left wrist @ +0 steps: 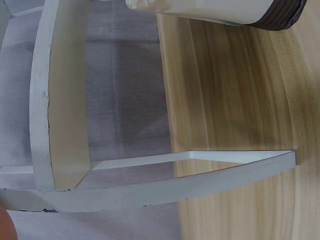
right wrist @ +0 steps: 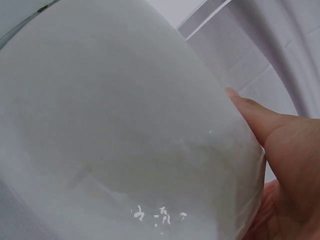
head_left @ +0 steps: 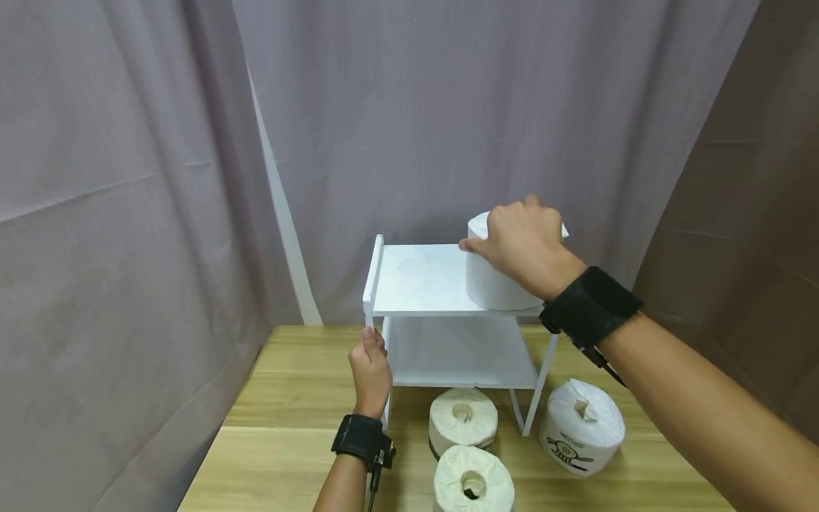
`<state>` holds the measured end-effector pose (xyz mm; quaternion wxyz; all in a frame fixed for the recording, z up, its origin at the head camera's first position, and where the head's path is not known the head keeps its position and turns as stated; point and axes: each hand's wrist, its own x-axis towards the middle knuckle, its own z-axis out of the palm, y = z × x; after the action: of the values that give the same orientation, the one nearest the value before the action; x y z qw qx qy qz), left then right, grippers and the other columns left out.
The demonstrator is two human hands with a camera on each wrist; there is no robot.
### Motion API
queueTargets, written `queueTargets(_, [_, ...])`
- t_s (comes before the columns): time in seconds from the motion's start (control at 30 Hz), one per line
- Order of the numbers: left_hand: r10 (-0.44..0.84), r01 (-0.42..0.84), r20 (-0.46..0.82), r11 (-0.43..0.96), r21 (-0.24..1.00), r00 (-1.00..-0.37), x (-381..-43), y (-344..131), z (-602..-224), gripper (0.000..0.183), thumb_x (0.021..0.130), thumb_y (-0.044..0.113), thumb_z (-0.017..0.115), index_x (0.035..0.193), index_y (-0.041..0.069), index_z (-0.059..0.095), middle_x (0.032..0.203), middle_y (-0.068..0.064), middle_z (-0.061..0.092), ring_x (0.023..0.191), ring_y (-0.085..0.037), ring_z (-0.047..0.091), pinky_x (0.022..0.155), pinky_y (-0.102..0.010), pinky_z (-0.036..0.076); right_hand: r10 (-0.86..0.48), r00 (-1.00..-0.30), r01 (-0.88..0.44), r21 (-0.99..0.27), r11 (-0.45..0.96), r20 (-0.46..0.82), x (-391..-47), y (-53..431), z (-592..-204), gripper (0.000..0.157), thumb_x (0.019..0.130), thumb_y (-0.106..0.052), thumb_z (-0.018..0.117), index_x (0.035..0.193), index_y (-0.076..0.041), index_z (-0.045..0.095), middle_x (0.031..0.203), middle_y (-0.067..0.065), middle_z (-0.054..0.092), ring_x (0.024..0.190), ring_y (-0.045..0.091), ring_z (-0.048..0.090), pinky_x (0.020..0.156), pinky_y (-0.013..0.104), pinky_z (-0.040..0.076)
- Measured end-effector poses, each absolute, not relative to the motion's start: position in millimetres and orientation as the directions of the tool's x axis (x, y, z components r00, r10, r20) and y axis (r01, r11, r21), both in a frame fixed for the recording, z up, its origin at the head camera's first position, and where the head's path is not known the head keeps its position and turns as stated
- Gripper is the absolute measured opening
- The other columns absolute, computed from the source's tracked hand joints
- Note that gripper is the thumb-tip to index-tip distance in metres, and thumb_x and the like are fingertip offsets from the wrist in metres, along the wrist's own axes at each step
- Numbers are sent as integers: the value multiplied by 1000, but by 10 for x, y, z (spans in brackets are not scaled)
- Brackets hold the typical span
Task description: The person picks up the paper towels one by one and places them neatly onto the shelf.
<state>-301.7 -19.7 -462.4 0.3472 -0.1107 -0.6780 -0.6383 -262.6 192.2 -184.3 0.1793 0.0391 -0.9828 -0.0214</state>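
A white roll (head_left: pixel 494 286) is clasped by the right hand (head_left: pixel 526 245) at the right end of a rack's top shelf (head_left: pixel 422 277), the rack's left side being gripped by the left hand (head_left: pixel 371 373), while three other rolls (head_left: pixel 463 432) are set on the table (head_left: pixel 288 398) below.

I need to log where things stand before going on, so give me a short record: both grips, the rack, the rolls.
Left grip: holds the left side of the white rack
Right grip: holds the white roll at the right of the upper shelf
Roll-shelf contact: unclear
Cream rolls: two, on the wooden table
Printed roll: on table, right of cream rolls
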Motion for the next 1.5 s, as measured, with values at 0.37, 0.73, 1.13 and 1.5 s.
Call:
queueTargets(0.37, [-314, 553, 571, 153, 819, -759, -3002, -227, -4662, 56, 119, 29, 32, 67, 12, 43, 61, 7, 39, 54, -8, 37, 53, -23, 29, -69, -935, -60, 36, 998, 347, -2663, 1864, -1901, 51, 100, -50, 69, 81, -3, 75, 84, 17, 65, 96, 40, 58, 67, 57, 55])
queueTargets(0.73, [-318, 573, 589, 153, 805, -743, -2995, -286, -4698, 57, 119, 30, 31, 66, 10, 41, 60, 8, 36, 52, -6, 34, 52, -23, 27, -113, -905, -102, 48, 994, 411, -2691, 1834, -1971, 48, 100, -45, 69, 76, -4, 72, 81, 17, 65, 89, 38, 61, 62, 54, 53])
queueTargets(1.13, [-317, 586, 603, 158, 795, -732, -3031, -297, -4701, 57, 119, 29, 31, 66, 10, 42, 60, 8, 37, 52, -7, 35, 51, -23, 28, -139, -891, -152, 5, 988, 433, -2681, 1916, -1945, 46, 100, -42, 71, 81, 0, 73, 77, 16, 64, 87, 36, 58, 59, 53, 53])
queueTargets(1.5, [-325, 580, 596, 158, 799, -734, -3079, -343, -4703, 58, 119, 29, 31, 68, 5, 46, 59, 7, 39, 52, -7, 37, 50, -23, 29, -161, -887, -224, -99, 970, 432, -2630, 2038, -1876, 43, 100, -42, 73, 93, 1, 72, 82, 15, 66, 91, 34, 56, 57, 45, 49])
